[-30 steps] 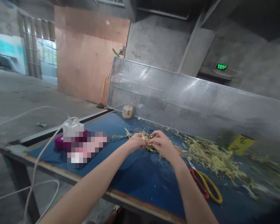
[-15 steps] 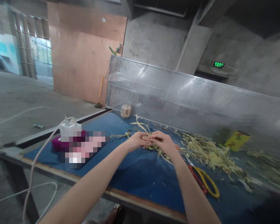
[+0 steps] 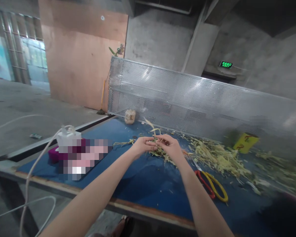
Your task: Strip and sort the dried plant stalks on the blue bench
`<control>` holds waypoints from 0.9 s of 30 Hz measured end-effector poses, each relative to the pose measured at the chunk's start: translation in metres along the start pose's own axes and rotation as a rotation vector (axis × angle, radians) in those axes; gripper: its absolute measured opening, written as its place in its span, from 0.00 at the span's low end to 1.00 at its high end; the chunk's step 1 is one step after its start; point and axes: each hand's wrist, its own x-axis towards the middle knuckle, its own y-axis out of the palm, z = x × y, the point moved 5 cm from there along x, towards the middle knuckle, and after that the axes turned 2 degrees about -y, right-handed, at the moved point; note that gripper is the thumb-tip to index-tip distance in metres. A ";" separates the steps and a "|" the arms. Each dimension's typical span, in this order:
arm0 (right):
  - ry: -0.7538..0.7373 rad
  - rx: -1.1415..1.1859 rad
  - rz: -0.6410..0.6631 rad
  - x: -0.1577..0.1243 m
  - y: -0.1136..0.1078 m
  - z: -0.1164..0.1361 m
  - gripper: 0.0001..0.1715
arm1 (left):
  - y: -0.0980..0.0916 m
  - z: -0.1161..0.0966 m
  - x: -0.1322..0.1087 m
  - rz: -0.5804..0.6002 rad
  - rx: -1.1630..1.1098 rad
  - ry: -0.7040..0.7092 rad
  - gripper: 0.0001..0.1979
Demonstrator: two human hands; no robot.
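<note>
I find bare desk left of the scissors, open to the near edge. Behind the scissors, a heap of husk strips blocks the surface up to the perforated screen, which closes the far side. Far left of the scissors, a charger and its cable obstruct. My left hand and right hand, pinching a strand tuft, fill the spot behind-left of the scissors.

The person's left grip and right grip are bare, and so are both wrists. The left forearm and right forearm are long, slim and uncovered right down to the lower edge of the view. Low between them shows a dark rounded shape, perhaps a shoe, too blurred to tell
</note>
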 end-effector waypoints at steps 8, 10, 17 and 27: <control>0.025 0.138 -0.111 0.000 0.000 -0.006 0.25 | 0.000 0.003 0.003 -0.001 -0.023 0.005 0.33; 0.037 0.158 -0.121 0.000 -0.001 -0.008 0.25 | 0.002 0.003 0.002 0.003 -0.019 0.010 0.33; 0.042 0.084 -0.029 0.000 0.002 -0.009 0.21 | 0.010 -0.005 -0.004 0.031 0.060 0.043 0.30; 0.017 0.330 -0.237 0.004 -0.012 -0.008 0.16 | 0.012 -0.003 -0.005 0.049 0.096 -0.002 0.30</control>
